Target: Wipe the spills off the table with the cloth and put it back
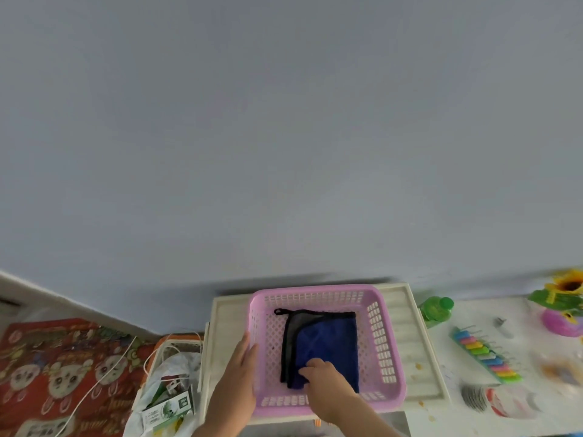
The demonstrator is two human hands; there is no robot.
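Basket (383, 345): cloth (328, 339) under right hand (321, 375).

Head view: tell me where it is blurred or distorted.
Head view: soft overall; blur worst at the right edge, smearing the sunflower and clips; the wide lens bends the floor line at left; basket, cloth and both hands stay readable.

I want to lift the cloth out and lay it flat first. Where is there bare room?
Bare tray strip right of the pink basket, and bare table between the green bottle and the sunflower pot. Crowded nearer: colourful clips, orange spills.
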